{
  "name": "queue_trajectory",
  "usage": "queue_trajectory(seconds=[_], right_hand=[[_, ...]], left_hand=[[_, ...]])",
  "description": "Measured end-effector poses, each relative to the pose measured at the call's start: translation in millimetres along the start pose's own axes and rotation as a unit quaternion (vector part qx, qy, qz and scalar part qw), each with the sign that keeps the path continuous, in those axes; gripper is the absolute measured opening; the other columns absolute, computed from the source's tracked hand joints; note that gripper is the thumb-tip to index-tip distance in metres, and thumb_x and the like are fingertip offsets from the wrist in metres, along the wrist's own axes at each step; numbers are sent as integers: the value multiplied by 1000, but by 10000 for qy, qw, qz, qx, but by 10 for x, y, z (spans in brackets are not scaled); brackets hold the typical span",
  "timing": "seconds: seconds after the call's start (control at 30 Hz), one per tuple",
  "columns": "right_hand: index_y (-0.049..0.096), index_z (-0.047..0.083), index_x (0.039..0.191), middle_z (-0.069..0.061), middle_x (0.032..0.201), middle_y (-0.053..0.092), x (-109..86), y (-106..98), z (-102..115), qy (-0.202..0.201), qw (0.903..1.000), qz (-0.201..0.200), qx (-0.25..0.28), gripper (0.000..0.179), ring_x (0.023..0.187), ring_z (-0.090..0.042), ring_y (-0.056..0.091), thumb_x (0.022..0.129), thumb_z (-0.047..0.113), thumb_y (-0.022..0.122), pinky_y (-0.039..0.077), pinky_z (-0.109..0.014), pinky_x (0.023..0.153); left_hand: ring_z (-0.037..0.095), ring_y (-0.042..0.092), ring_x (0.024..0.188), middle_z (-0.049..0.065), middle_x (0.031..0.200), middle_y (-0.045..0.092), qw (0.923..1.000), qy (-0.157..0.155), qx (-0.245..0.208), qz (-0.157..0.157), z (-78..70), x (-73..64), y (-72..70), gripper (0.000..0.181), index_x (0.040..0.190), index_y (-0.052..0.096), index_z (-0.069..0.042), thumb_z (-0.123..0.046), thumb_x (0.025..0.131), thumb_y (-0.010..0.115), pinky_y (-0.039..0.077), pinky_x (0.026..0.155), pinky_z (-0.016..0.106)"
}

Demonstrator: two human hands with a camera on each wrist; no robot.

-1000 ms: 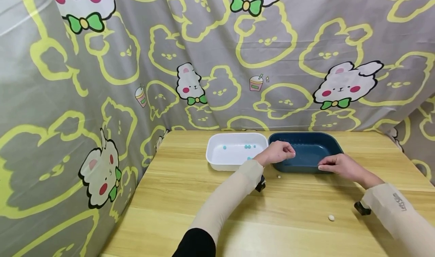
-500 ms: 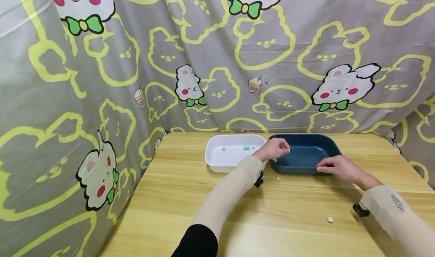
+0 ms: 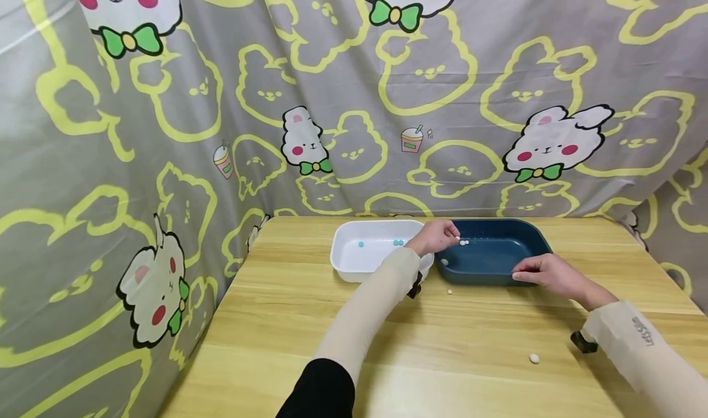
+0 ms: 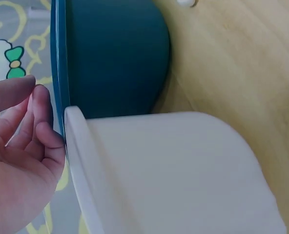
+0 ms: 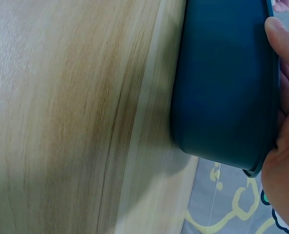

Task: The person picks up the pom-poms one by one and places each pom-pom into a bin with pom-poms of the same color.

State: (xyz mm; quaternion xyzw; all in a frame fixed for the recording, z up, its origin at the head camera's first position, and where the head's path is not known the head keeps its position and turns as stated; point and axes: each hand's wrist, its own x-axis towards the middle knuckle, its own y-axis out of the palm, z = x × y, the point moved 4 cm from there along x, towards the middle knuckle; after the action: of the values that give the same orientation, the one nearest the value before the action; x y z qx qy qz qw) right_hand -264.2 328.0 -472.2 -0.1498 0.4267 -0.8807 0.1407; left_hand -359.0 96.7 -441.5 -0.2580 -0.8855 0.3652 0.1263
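My left hand (image 3: 434, 237) is over the left end of a dark blue basin (image 3: 492, 278), at its border with a white basin (image 3: 354, 275). Its thumb and forefinger pinch a small white ball (image 3: 457, 238); in the left wrist view the ball is hidden. Just past those fingertips lie two white balls (image 3: 463, 243) in the blue basin. Another white ball (image 3: 444, 262) is in its near left corner. My right hand (image 3: 553, 275) grips the blue basin's near right rim, thumb (image 5: 283, 41) outside and fingers inside.
Several turquoise balls (image 3: 398, 243) lie in the white basin. On the wooden table (image 3: 442, 356) are a tiny white ball (image 3: 450, 292) in front of the basins and a larger one (image 3: 533, 358) nearer me. A patterned curtain (image 3: 332, 98) hangs behind and at left.
My left hand has moved left, toward the white basin. White balls in the blue basin have come into sight beside and below it. My right hand stays on the rim.
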Motion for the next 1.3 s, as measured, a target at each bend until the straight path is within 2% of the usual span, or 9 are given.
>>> queue_trajectory(seconds=[0.2,0.47,0.8,1.0,1.17,1.3], right_hand=[[73,11,90,5,86,68,7,10,32,14,10000,-4,1,14,77,-2,57,90,23,67,49,-24,65],[73,12,89,5,86,69,29,4,72,-28,10000,-33,-25,12,76,-2,58,90,22,67,49,-24,64],[74,14,90,5,87,69,50,36,56,52,10000,15,-21,13,77,-3,58,89,24,67,49,-24,65],[74,13,90,4,87,69,49,33,53,58,10000,8,15,12,77,-3,58,89,23,67,49,-24,64],[74,12,90,3,87,69,25,18,49,86,10000,-8,-4,13,77,-2,58,89,23,67,49,-24,64],[74,12,91,3,88,69,-2,-4,29,126,9999,-18,-11,13,77,-2,57,90,23,66,49,-24,65]], left_hand=[[8,54,69,-4,77,59,9998,-63,40,-158,44,26,-42,4,92,66,-6,-9,89,65,43,63,16],[8,54,69,-4,75,59,9997,-16,46,-219,61,38,-63,5,92,67,-5,-8,89,64,43,63,15],[8,54,70,-5,76,59,9990,-243,11,-363,88,39,-69,5,90,68,-7,-12,89,67,44,63,17],[8,58,75,-3,82,62,9983,-351,-177,-439,111,51,-64,14,101,68,-3,-10,89,65,45,65,18],[8,59,80,-1,88,64,9988,-227,-158,-392,80,-29,-80,18,106,67,-2,-10,90,64,46,68,18],[7,57,77,-3,86,64,9996,4,169,-244,-14,-191,-126,13,101,69,-6,-13,91,63,45,67,16]])
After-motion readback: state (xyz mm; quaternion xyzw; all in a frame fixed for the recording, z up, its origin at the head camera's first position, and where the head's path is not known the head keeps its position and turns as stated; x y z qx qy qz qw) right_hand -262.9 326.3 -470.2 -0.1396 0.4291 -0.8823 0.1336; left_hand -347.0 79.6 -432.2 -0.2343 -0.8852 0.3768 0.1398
